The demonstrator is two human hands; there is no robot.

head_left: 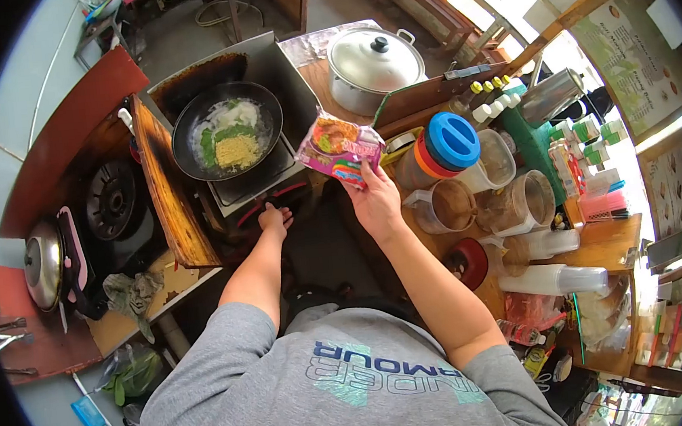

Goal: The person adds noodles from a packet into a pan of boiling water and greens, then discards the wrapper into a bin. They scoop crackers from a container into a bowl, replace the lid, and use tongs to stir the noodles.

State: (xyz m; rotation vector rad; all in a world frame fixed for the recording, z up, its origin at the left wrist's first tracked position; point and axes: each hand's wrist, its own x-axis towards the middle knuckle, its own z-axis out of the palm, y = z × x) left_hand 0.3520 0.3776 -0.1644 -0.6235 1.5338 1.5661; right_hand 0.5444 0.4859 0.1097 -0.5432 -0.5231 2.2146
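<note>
My right hand (374,197) holds up a purple instant noodle packet (340,146), its fingers closed on the lower right edge. At the front of the stove (255,190), below the pan, my left hand (275,219) has its fingers curled against the dark front panel; what they grip is too small to make out. A black wok-like pan (269,130) sits on the stove. In it are a yellowish instant noodle block (237,152), chopped greens (207,147) and a whitish, bubbling patch (232,113) in liquid.
A lidded aluminium pot (377,68) stands right of the stove. Plastic tubs and a blue-lidded container (452,140) crowd the right counter. A scorched wooden board (170,183) divides the stove from a second burner (115,199). A cloth (133,296) lies at left.
</note>
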